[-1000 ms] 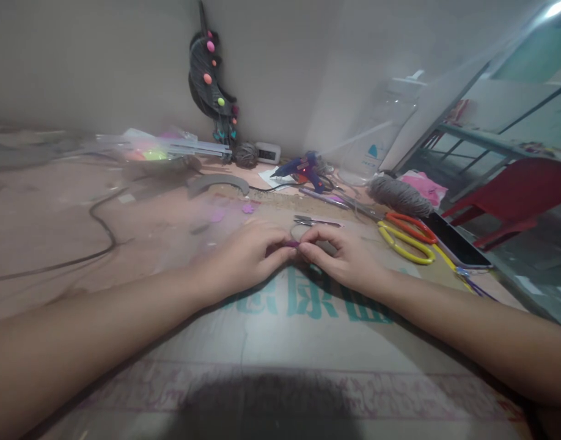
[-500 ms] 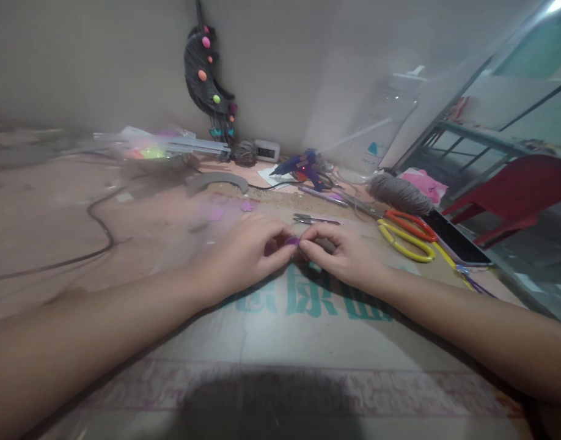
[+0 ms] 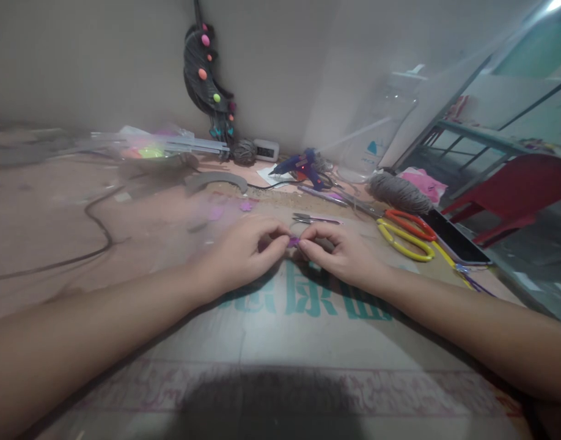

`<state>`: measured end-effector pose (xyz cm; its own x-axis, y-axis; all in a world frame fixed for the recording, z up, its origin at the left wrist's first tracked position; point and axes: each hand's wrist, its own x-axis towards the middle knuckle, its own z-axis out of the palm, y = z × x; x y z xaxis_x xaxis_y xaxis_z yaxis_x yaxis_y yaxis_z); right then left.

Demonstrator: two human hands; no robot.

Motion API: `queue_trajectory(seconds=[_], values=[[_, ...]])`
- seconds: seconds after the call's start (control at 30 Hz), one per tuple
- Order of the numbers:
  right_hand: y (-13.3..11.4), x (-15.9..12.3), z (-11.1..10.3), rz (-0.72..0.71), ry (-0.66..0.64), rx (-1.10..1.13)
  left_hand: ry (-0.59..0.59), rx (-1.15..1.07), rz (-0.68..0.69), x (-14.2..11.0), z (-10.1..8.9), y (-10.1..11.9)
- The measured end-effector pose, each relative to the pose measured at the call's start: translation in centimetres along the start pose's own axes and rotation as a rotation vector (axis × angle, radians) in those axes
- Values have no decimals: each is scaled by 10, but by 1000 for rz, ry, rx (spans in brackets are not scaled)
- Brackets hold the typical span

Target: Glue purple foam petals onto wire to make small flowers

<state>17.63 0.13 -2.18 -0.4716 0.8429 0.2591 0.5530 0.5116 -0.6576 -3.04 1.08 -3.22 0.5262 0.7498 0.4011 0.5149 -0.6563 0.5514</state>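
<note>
A small purple piece, its material too small to make out, is pinched between my two hands above the cardboard. My left hand grips its left side with thumb and forefinger. On its right side the thumb and forefinger of my right hand are closed. Just beyond the fingers lie thread snips. Two purple cut-outs, one of them flower-shaped, rest past my left hand. Scissors with orange and yellow handles lie to the right of my right hand.
A blue glue gun with a red light stands at the back, near a clear plastic bottle. Grey yarn and a phone lie at right. A dark cable crosses the left side. A decorated crescent hangs on the wall.
My left fingers have shifted slightly left, and more of the purple piece shows between the fingertips. My right hand has stayed almost still.
</note>
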Motion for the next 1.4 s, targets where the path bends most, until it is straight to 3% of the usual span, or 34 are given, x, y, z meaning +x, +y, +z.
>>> queue_trajectory(seconds=[0.3,0.53,0.63,0.73,0.87,1.07,1.27,1.4], values=[[3,1,-2,5,12,-5,30,-120,-155,3,0,-1],[8,-3,2,-300,-9,-165,30,-201,-231,2,-1,-2],[8,-3,1,-332,-35,-192,27,-230,-236,2,0,-2],[8,-3,-3,-306,-9,-208,40,-251,-242,2,0,-4],[13,0,-18,-254,174,-275,41,-295,-275,2,0,-6],[36,16,-44,5,340,-328,36,-309,-323,3,-1,-5],[68,38,-62,203,264,-286,30,-365,-325,5,-2,-5],[82,72,-70,254,230,-310,23,-379,-327,5,-2,-7]])
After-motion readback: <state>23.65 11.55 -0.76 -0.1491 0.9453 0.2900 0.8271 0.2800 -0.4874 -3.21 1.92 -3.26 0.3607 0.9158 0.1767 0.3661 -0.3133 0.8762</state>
